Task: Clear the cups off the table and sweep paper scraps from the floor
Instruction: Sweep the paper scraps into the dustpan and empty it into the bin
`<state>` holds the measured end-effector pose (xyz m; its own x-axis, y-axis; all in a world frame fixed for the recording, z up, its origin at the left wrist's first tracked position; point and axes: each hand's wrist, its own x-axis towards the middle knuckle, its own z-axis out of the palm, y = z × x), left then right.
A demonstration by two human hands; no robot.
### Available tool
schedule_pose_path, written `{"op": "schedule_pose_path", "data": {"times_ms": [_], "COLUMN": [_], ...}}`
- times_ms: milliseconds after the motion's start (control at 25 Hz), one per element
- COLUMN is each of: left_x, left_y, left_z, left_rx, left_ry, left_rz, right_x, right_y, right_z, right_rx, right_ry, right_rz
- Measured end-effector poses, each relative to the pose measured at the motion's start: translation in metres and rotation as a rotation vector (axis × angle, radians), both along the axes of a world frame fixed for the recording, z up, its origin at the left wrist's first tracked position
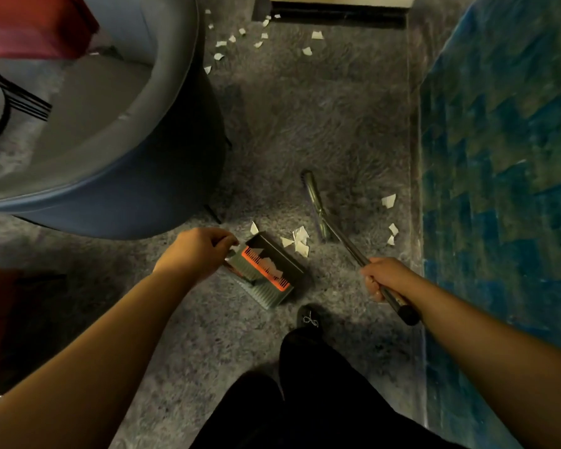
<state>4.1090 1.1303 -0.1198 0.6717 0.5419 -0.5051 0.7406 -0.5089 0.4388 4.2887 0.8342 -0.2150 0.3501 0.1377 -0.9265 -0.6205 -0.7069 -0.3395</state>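
The carpet is a mottled grey with a shaggy, streaked look. White paper scraps lie scattered on it, more of them white near the top. The dustpan is dark grey to black, with a bright orange-red comb strip across it and pale grey-green ridged teeth at its near edge; white scraps show inside. The broom has a silvery metal handle ending in a black cap. The armchair is blue-grey with a lighter grey seat. A rug at the right carries a patchy blue and teal-green blocky pattern. The shoe is black with a small silver bow. The trousers are black.
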Motion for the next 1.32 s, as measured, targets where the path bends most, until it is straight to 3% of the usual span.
{"op": "schedule_pose_path", "data": {"times_ms": [320,520,720,1040,1320], "left_x": [0.017,0.015,0.005,-0.008,-0.026], "left_y": [0.008,0.01,0.007,0.012,0.014], "left_z": [-0.003,-0.006,-0.006,0.0,0.0], "left_rx": [0.018,0.025,0.008,-0.027,-0.015], "left_ry": [-0.015,-0.03,-0.022,-0.02,-0.034], "left_rz": [-0.016,-0.014,-0.016,0.018,0.052], "right_x": [0.003,-0.023,-0.034,-0.008,-0.014], "right_y": [0.048,0.057,0.035,0.047,0.05], "right_z": [-0.036,-0.029,-0.009,0.001,-0.015], "right_rx": [0.005,0.044,0.094,0.054,-0.041], "right_ry": [0.047,0.249,0.266,0.036,0.029], "right_rz": [0.091,-0.008,-0.031,0.055,0.003]}}
